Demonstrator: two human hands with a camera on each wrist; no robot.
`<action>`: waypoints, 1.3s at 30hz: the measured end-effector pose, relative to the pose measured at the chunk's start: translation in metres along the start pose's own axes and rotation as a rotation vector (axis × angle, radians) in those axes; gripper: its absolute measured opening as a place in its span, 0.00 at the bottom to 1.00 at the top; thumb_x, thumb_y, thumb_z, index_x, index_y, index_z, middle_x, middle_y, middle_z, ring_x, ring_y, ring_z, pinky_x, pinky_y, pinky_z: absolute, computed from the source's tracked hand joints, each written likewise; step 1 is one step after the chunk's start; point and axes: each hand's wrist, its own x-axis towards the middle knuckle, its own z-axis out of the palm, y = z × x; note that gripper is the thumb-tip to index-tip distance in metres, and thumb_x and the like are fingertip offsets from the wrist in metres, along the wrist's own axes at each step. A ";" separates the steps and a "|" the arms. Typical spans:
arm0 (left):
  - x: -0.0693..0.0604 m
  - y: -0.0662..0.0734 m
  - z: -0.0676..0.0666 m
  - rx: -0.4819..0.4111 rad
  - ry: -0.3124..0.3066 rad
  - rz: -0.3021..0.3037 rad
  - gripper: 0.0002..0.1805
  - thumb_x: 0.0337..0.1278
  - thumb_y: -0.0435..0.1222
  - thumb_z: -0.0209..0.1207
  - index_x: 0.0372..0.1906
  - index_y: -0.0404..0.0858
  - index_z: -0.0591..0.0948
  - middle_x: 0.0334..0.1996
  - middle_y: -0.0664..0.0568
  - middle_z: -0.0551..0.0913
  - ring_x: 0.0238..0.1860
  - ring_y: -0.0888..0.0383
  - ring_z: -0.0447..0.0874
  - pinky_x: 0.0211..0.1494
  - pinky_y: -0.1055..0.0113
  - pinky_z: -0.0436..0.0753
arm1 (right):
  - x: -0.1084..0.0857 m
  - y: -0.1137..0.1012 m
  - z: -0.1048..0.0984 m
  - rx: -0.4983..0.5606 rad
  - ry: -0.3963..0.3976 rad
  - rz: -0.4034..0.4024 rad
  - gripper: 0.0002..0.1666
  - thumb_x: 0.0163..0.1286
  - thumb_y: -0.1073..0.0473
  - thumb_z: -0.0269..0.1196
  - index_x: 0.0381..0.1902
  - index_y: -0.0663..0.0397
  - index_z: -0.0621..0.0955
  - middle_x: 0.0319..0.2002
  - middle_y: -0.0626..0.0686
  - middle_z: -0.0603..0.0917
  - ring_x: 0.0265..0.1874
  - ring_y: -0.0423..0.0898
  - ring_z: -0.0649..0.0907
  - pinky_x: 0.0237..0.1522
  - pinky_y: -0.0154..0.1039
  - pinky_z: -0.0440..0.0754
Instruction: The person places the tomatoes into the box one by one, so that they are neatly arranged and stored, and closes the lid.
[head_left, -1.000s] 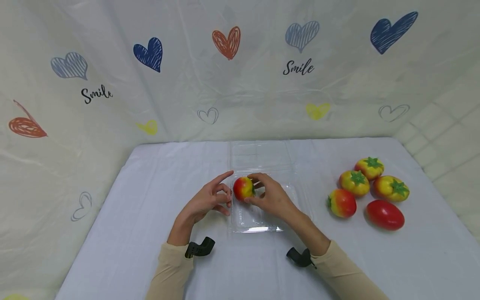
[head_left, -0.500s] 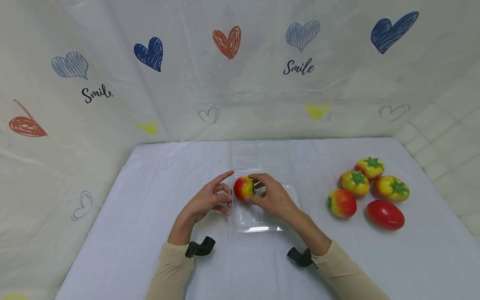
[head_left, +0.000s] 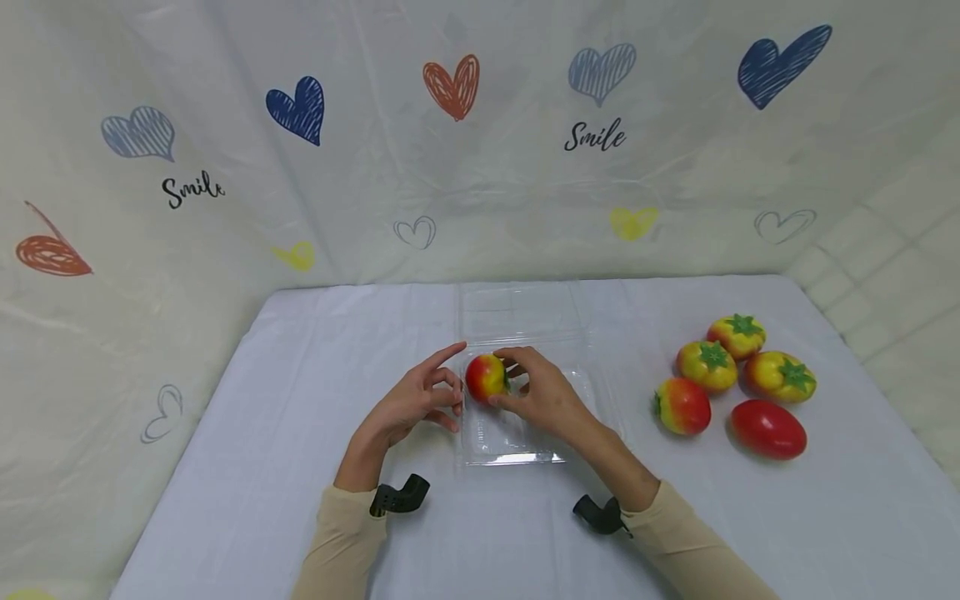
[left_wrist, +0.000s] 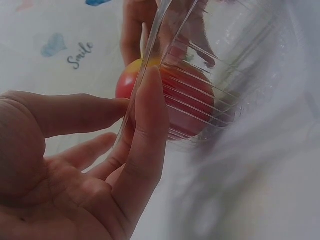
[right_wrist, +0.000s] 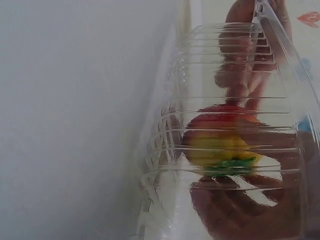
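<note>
Red-and-yellow round fruit with a green leafy top (head_left: pixel 482 379) is pinched in the right grip (head_left: pixel 546 396), inside a clear plastic box (head_left: pixel 517 458). Left grip (head_left: pixel 422 398) looks pretty relaxed, fingers apart, touching the box's outside. Five more glossy red or yellow fruits (head_left: pixel 707 367) sit well right of both grips on the white-clothed worktop (head_left: pixel 502 542).

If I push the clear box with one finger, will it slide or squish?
The clear box would probably slide easily, since its see-through walls look thin. It may bend a little where you press, though the ridges in its sides should stiffen it. Tipping over seems unlikely, because it sits flat on the table.
</note>
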 end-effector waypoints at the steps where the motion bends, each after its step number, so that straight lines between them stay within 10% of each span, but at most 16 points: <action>1: 0.000 0.000 0.000 -0.001 -0.001 0.000 0.44 0.68 0.28 0.58 0.84 0.52 0.56 0.39 0.50 0.77 0.34 0.54 0.82 0.38 0.60 0.92 | 0.000 0.000 0.000 0.000 -0.001 0.000 0.40 0.61 0.58 0.78 0.69 0.52 0.75 0.62 0.58 0.82 0.56 0.55 0.85 0.56 0.50 0.89; 39: 0.000 0.001 0.002 -0.014 0.015 -0.018 0.43 0.70 0.27 0.57 0.84 0.52 0.56 0.37 0.50 0.77 0.34 0.54 0.83 0.38 0.60 0.92 | -0.013 0.010 -0.057 0.038 0.091 -0.026 0.34 0.66 0.57 0.74 0.68 0.54 0.77 0.63 0.58 0.81 0.59 0.60 0.83 0.59 0.56 0.87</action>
